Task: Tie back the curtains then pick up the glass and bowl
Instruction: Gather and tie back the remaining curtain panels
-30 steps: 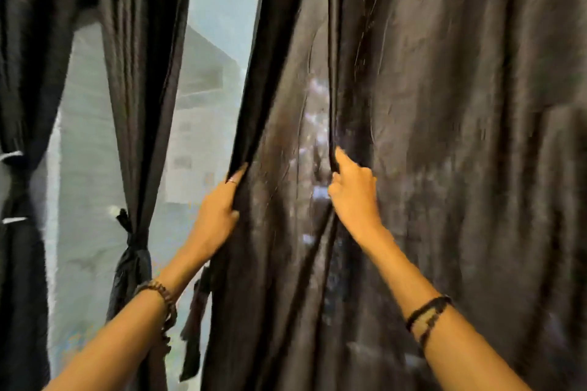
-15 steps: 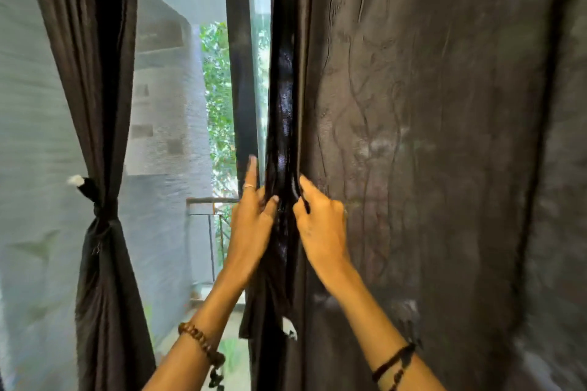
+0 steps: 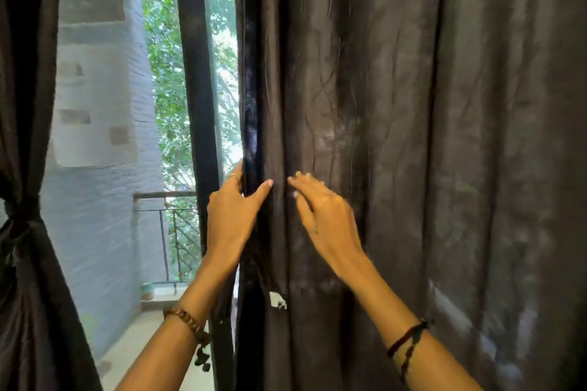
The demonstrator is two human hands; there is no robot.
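Dark grey curtain [image 3: 397, 136] hangs loose over the right of the window, its left edge beside the black window frame [image 3: 197, 105]. Left hand [image 3: 230, 219] grips that edge, fingers behind the fabric and thumb in front; right hand [image 3: 324, 219] rests flat on the cloth just beside it, fingers straight. 1 tied curtain [image 3: 22, 216] hangs at far left.
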